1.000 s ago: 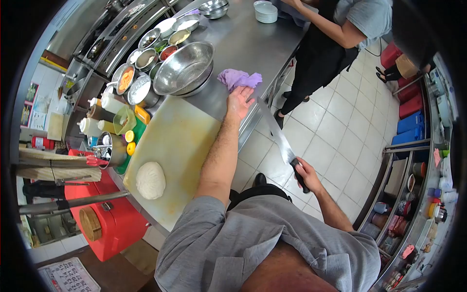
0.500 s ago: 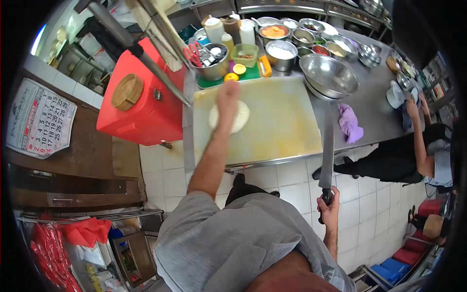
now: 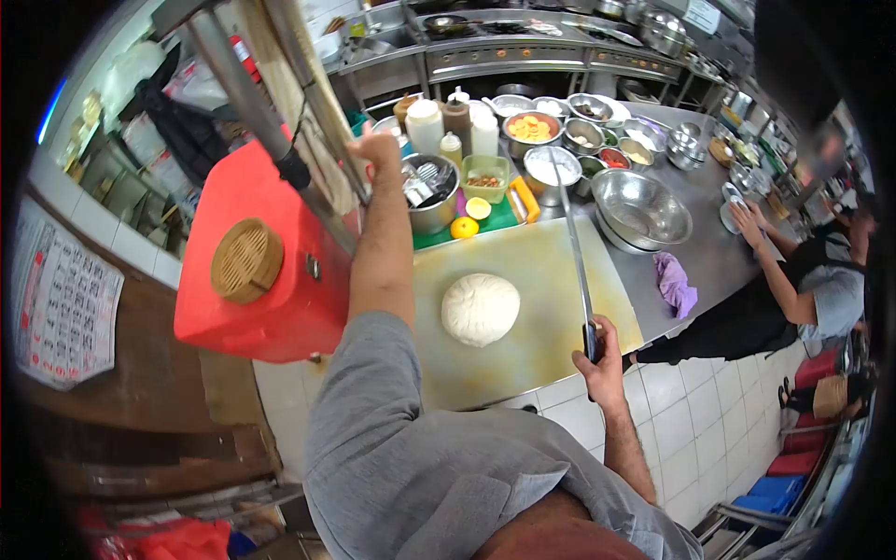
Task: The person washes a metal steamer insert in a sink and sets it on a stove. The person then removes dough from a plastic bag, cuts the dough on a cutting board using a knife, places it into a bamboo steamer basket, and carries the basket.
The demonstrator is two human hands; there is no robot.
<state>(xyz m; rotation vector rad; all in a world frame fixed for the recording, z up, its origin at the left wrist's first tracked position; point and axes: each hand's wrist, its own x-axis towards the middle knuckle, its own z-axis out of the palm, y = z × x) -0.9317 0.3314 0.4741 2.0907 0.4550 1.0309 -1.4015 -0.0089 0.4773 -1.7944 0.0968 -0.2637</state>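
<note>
A long knife with a black handle (image 3: 591,343) is gripped in my right hand (image 3: 603,362). Its narrow-looking blade (image 3: 576,250) points away, over the right part of the board (image 3: 551,271). On that board lies a round pale lump of dough (image 3: 481,309). My left hand (image 3: 375,149) is stretched far forward at the left side of a metal pot (image 3: 437,217) filled with metal utensils. Its fingers look curled; what they hold, if anything, is hidden. The red scissor handles seen earlier in the pot do not show beside it.
A red cooler (image 3: 252,322) with a bamboo steamer lid (image 3: 246,260) stands left, beside a metal pole. Bottles (image 3: 425,126), a lemon half (image 3: 478,208) and bowls line the back. A large steel bowl (image 3: 644,205) and purple cloth (image 3: 676,285) lie right. Another person works farther right.
My left hand has left the dough and reached forward-left to the utensil pot. The knife has risen from beside the table to over the board's right side. The view has shifted.
</note>
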